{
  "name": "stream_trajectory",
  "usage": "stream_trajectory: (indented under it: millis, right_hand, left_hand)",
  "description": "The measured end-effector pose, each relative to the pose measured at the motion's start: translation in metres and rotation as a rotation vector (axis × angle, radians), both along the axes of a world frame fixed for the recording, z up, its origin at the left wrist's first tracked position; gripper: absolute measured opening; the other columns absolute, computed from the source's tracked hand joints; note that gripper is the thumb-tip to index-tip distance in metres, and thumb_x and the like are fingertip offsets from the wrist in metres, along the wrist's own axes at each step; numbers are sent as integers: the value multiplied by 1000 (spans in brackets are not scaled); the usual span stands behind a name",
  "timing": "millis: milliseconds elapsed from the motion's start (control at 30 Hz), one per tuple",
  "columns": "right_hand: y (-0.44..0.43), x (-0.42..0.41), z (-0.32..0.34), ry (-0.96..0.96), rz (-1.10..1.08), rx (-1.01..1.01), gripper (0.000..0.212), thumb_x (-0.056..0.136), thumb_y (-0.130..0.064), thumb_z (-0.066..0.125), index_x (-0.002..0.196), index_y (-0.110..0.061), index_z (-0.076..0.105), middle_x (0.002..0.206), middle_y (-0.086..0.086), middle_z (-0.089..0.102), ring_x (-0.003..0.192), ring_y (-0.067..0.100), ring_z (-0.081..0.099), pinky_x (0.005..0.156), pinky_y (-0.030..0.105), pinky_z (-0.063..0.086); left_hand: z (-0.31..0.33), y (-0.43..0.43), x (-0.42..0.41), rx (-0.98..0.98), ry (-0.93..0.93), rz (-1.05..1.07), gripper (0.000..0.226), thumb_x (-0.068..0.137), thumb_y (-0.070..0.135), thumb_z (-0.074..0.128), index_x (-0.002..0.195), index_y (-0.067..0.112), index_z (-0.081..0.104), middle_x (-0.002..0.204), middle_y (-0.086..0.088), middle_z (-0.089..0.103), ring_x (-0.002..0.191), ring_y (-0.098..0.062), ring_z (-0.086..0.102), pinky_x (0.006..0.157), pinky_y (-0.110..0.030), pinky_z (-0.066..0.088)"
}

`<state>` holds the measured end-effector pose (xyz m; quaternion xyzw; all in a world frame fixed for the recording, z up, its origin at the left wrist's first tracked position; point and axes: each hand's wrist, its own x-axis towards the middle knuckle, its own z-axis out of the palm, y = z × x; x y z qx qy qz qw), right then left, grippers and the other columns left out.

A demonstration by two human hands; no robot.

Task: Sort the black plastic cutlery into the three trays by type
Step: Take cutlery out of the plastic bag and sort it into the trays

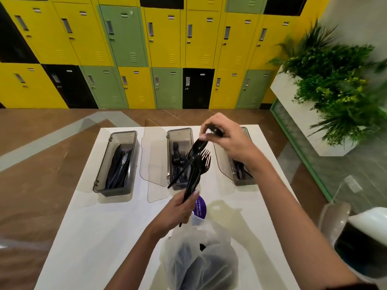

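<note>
My left hand (178,210) grips a bunch of black plastic cutlery (199,164) by the handles, forks and a spoon fanned upward over the middle tray. My right hand (226,141) pinches the top of a black spoon (198,146) in that bunch. Three smoky clear trays stand in a row on the white table (100,237): the left tray (100,176) holds knives, the middle tray (180,132) holds forks, and the right tray (244,182), partly hidden by my right forearm, holds dark cutlery whose type I cannot tell.
A thin plastic bag (201,260) with more black cutlery lies near the table's front edge, beside a purple round sticker (201,208). Clear hinged lids (154,155) lean open between the trays. Lockers fill the back wall; a planter (335,86) stands at right.
</note>
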<state>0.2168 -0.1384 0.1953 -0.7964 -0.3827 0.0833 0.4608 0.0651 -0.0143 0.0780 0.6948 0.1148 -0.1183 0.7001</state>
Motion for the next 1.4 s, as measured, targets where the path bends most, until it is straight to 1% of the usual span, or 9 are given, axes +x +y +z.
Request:
stream_trajectory:
  millis: [100,267,433,667,800,1033,1167,1267,1400]
  right_hand:
    - [-28,25,6,131,-54,171,12,93,-7,57,98,3,56,91,4,65,50,-2,44,46,14,34]
    - [-82,87,-29,196,-328,224,13,97,-7,52,95,-12,64,62,-20,60,41,0,35,40,14,27]
    - [-111,145,-83,-32,-426,-352,28,92,5,46,90,-15,66,97,3,67,92,18,58,77,29,39]
    - [-87,166,-132,-99,-270,-737,36,88,7,46,92,-20,70,97,8,47,92,29,56,81,38,48]
    - [-66,159,-156,101,-386,-596,24,93,-3,52,106,-15,68,115,13,49,102,32,57,89,32,46]
    - [-60,145,-171,374,-663,-254,45,94,-16,58,138,-17,46,136,17,34,110,36,56,82,34,53]
    - [-65,133,-162,322,-656,-360,48,97,-31,53,142,-17,42,143,14,35,127,31,45,100,35,40]
    - [-63,107,-143,267,-637,-198,40,97,-41,48,128,-18,55,130,7,52,117,21,52,93,24,42]
    - [-53,51,-120,729,-366,183,58,90,-65,37,121,-22,59,119,3,64,104,18,64,94,37,53]
  left_hand:
    - [-2,-7,12,-96,4,10,28,95,37,47,72,23,41,55,12,32,47,-3,27,45,-17,25]
    - [-13,-16,27,-137,20,36,33,91,41,47,72,17,34,59,7,27,50,-7,23,48,-22,19]
    - [-22,-27,40,-115,19,30,35,90,42,46,70,18,31,57,9,26,49,-8,21,47,-21,19]
    - [-30,-34,54,-98,31,53,34,90,42,45,70,18,31,55,9,27,49,-8,21,48,-24,19]
    - [-33,-40,59,-111,41,73,36,88,41,45,70,15,28,56,8,26,50,-9,19,50,-27,16]
    - [-32,-48,62,-135,57,70,34,88,40,45,74,13,30,56,9,29,49,-8,22,45,-19,22]
    - [-29,-50,60,-146,50,31,34,88,41,45,76,13,31,59,6,28,51,-9,22,49,-23,22]
    - [-24,-52,58,-171,45,11,35,89,42,45,75,13,31,61,3,27,52,-10,21,50,-25,20]
    - [-18,-54,53,-227,45,-24,36,91,41,44,73,13,31,61,2,29,51,-10,20,51,-26,17]
